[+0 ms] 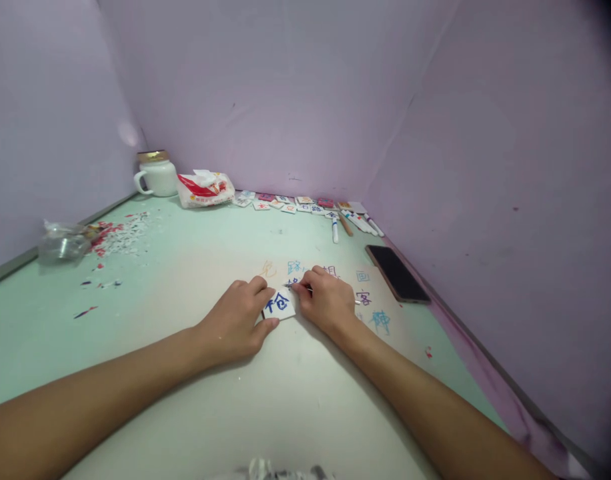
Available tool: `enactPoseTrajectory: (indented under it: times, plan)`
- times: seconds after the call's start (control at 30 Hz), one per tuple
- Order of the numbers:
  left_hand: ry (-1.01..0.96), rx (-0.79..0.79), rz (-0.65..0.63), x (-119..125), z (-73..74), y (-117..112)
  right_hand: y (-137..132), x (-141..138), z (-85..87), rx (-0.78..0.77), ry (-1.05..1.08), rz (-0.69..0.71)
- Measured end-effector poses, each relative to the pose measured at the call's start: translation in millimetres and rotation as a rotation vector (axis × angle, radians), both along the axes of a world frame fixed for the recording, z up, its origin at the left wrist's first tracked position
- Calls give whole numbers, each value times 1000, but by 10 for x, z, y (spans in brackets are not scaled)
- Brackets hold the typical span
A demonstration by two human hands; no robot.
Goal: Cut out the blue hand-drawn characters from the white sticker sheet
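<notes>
A small white square block [281,304] lies flat on the table, with a blue Chinese character on its top and a dark reddish left edge. The thumb and fingers of my left hand [243,317] grip it from the left side. Pinched in my right hand [328,298] is a slim pen-shaped tool [357,302]. Its thin pointed tip meets the block's far right edge or hovers just over it; I cannot tell which. The fingers hide most of its shaft. Handwritten coloured characters [364,298] on the tabletop surround my right hand, which partly covers some.
A phone [398,273] lies at right. Along the back are several lettered blocks [303,207], markers [335,231], a tissue pack [205,190] and a lidded white mug [158,178]. Red and white shavings [120,233] and a clear plastic bag [63,242] sit at left. Purple cloth walls [285,87] enclose the table.
</notes>
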State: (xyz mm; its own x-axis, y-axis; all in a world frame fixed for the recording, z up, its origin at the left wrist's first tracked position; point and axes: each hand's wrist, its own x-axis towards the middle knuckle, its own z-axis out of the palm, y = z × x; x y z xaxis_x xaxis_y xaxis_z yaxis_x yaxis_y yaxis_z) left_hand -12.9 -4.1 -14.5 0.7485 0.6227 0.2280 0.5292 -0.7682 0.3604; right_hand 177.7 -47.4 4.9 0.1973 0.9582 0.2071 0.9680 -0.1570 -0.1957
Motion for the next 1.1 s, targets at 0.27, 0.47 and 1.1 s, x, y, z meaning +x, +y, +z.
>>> enactPoseTrajectory:
  times: [0.27, 0.47, 1.1]
  plan:
    - [14, -7, -4, 15, 38, -9, -38, 3, -7, 9, 56, 39]
    - [79, -67, -25, 16, 118, -26, -40, -13, 51, -35, 45, 30]
    - [41, -42, -2, 18, 65, -31, -62, -3, -25, 34, 88, 28]
